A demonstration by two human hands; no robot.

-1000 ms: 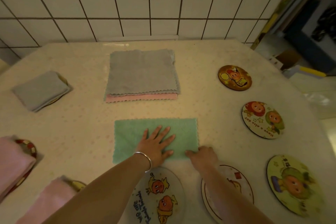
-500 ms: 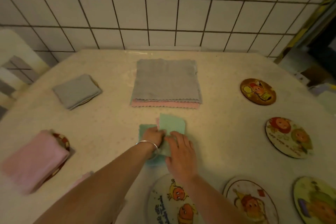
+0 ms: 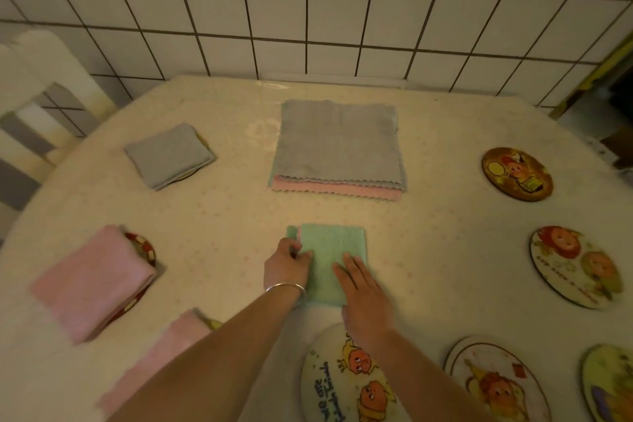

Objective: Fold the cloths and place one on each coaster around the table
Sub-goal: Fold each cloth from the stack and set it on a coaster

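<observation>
A green cloth (image 3: 330, 248), folded to a small rectangle, lies in the middle of the table near me. My left hand (image 3: 286, 265) pinches its left edge with curled fingers. My right hand (image 3: 363, 288) lies flat on its right part, fingers straight. A stack of unfolded cloths (image 3: 337, 144), grey on top and pink below, sits behind it. Folded cloths cover coasters on the left: a grey one (image 3: 169, 154), a pink one (image 3: 92, 281) and another pink one (image 3: 157, 353). Bare round cartoon coasters lie nearest me (image 3: 329, 384) and along the right (image 3: 517, 173), (image 3: 575, 265), (image 3: 496, 384).
The round table (image 3: 428, 240) has a pale dotted cover. A white tiled wall (image 3: 308, 10) stands right behind it. A further coaster (image 3: 613, 384) is cut off at the bottom right corner. A chair back (image 3: 37, 106) shows at the left.
The green cloth went from a wide half-fold to a small rectangle: my right hand carried its right side over to the left and now lies flat on it. My left hand slid to the left edge.
</observation>
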